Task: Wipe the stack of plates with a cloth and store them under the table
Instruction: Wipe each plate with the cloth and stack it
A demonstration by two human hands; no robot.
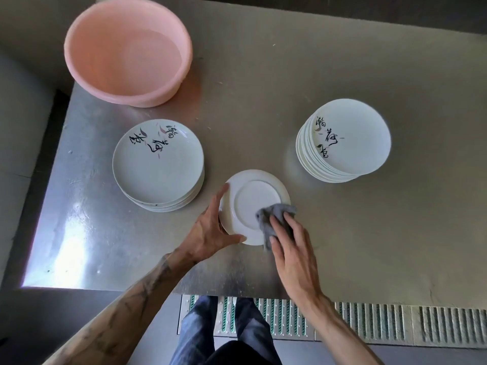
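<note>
Two piles of white plates stand well apart on the steel table (pixel 369 233): the left stack (pixel 158 164), near the pink basin (pixel 147 100), and the right stack (pixel 350 143). Between them you hold a single plate (pixel 253 204) upside down. Your left hand (pixel 208 233) clasps its rim between thumb and fingers, while your right hand (pixel 292 248) bunches the grey cloth (pixel 274 212) and presses it on the plate's underside.

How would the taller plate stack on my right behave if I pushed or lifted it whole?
Probably heavy: the right stack holds many glazed plates. It looks rigid but breakable, so lift from underneath. Pushed, it would likely slide on the smooth steel table, and upper plates might shift.
</note>
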